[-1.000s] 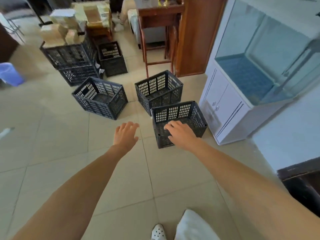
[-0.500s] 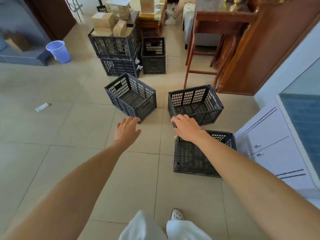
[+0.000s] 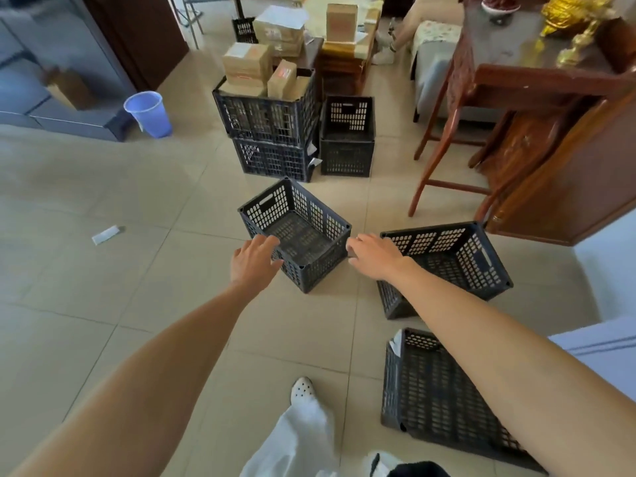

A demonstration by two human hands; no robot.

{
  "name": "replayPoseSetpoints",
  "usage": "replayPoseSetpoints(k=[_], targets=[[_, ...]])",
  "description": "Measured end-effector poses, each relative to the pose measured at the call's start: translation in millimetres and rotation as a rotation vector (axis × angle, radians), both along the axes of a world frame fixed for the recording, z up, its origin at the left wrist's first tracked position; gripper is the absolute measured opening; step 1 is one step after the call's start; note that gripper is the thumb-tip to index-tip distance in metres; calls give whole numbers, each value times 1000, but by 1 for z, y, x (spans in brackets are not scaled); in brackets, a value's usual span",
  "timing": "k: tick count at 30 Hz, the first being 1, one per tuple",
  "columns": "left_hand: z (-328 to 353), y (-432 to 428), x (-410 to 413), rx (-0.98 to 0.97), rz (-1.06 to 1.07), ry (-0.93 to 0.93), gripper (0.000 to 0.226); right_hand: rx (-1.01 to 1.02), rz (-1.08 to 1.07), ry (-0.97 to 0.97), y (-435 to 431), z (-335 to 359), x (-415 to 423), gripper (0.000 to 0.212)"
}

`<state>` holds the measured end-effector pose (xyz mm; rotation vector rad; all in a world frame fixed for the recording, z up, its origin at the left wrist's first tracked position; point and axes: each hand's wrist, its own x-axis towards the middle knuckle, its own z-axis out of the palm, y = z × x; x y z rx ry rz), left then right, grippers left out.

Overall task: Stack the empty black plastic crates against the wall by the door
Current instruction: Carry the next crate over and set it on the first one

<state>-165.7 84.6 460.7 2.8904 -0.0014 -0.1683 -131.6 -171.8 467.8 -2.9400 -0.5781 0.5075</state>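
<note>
Crate within reach: middle crate, black and empty, stands upright on the floor, one corner turned toward the person.
Left grip: left grip is spread, fingers straight, their tips at the middle crate's near left rim; it clasps nothing.
Right grip: right grip sits at the middle crate's right corner, seen from the back. The fingertips are tucked out of sight, so I cannot tell whether they clasp the corner.
Hidden: the right forearm covers the near left wall of the second crate and much of the nearest crate at lower right, whose way up is hard to read.
Cut off: white cabinet runs off the right edge; wooden table runs off the top right.
Behind: stacked crates, two high, carry cardboard boxes; what lies under the top layer cannot be seen. Side crate stands just beside them.
Open room: a wide stretch of tiles on the left, with a paper scrap and a blue bucket well apart from the crates.
Tight spots: a narrow gap between the middle and second crates, where the right grip sits; the table's legs stand near the second crate's far corner.
Feet: white shoe is near the middle crate, on the person's side.
</note>
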Motion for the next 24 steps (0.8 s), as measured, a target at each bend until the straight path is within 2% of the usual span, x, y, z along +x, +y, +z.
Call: replayPoseSetpoints(k=[5, 15, 24], targets=[[3, 41, 103, -16, 75, 32, 42, 99, -66, 19, 41, -5, 113, 27], [-51, 52, 257, -11, 157, 153, 41, 2, 12, 86, 55, -64, 291, 27], [-106, 41, 388, -218, 378, 209, 40, -49, 31, 141, 59, -97, 468, 25]])
